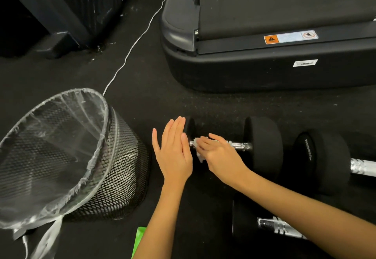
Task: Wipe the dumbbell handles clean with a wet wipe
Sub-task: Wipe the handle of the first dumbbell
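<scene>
On the dark floor near the treadmill (264, 71), the right hand (219, 155) clamps a wet wipe (198, 149) around the dumbbell (262, 146) handle. The left hand (175, 153), fingers flat together, braces its left weight, likely against rolling.

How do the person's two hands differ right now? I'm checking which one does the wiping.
The right hand is curled over the chrome dumbbell handle, pressing a white wet wipe onto it; the left hand is flat, fingers straight, holding nothing. The right hand lies across the bar, while the left stands against the black dumbbell's left end weight. Both are bare and at the same dumbbell.
</scene>
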